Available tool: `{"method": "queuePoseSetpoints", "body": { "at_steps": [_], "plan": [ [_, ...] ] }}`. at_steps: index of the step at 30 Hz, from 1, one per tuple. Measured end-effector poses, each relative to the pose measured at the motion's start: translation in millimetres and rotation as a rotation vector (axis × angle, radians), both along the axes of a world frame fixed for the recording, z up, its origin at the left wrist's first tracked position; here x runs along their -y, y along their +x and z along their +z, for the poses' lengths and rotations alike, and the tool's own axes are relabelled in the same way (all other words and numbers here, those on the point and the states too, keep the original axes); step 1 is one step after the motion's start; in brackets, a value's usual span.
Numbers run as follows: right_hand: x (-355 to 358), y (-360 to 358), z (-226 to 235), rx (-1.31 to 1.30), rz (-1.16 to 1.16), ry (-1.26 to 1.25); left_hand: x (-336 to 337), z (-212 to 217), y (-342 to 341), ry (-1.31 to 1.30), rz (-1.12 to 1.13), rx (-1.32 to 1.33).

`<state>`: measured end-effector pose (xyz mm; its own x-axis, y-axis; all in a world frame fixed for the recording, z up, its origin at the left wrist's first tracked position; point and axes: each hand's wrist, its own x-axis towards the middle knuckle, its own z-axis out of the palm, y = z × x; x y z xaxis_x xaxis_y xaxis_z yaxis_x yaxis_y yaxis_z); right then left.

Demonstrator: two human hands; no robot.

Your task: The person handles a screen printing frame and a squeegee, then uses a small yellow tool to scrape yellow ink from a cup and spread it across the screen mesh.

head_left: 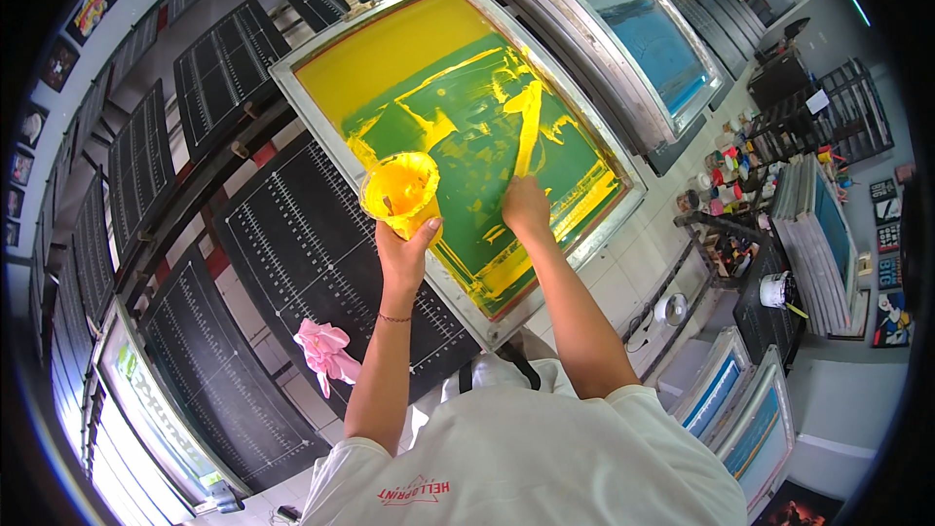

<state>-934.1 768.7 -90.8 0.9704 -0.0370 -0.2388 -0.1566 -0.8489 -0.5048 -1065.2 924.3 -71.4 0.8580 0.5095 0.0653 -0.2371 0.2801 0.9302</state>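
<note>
My left hand (401,251) is wrapped around a plastic cup (429,206) smeared with yellow ink, its mouth tipped toward me and thick ink inside. My right hand (527,206) grips a flat spatula (528,131), coated in yellow, that lies against the screen surface. Below both hands is a large screen-printing frame (321,117) with a metal rim and green mesh (467,151). Yellow ink streaks the mesh, thickest along its near right edge. The spatula's handle is mostly hidden in my fist.
Black platens (292,244) with white grid marks stand left of and beneath the frame. A pink cloth (327,351) lies on the near platen. Stacked screens (643,49) are at the far right. Ink jars (726,161) crowd a shelf to the right, beside a white bucket (776,289).
</note>
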Motion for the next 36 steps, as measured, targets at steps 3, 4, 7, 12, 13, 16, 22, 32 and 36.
{"method": "queuePoseSetpoints", "body": {
  "at_steps": [3, 4, 7, 12, 13, 16, 22, 32, 36],
  "plan": [
    [-12, -2, 8, -0.009, 0.030, 0.026, -1, 3, -3, -0.045, -0.001, -0.029],
    [-16, -3, 10, -0.021, 0.028, 0.028, -2, 2, -3, -0.031, 0.010, -0.022],
    [-22, -4, 11, -0.053, 0.069, 0.014, -3, 3, -2, 0.002, 0.033, -0.010],
    [-32, -7, 7, -0.065, 0.199, 0.025, -6, 6, -1, 0.034, 0.039, -0.025],
    [-33, -7, 5, -0.055, 0.255, 0.026, -5, 7, -1, 0.038, 0.046, -0.028],
    [-26, -8, 8, -0.218, 0.165, 0.523, -7, 12, 0, 0.066, 0.067, -0.042],
    [36, 11, 51, -0.768, 0.042, 1.356, -12, 30, 17, 0.231, 0.096, -0.114],
    [127, 73, 165, -0.831, 0.283, 1.094, 14, 28, 101, 0.472, 0.090, -0.331],
    [145, 76, 226, -0.712, 0.354, 0.780, 29, 36, 124, 0.470, 0.011, -0.382]
  ]
}}
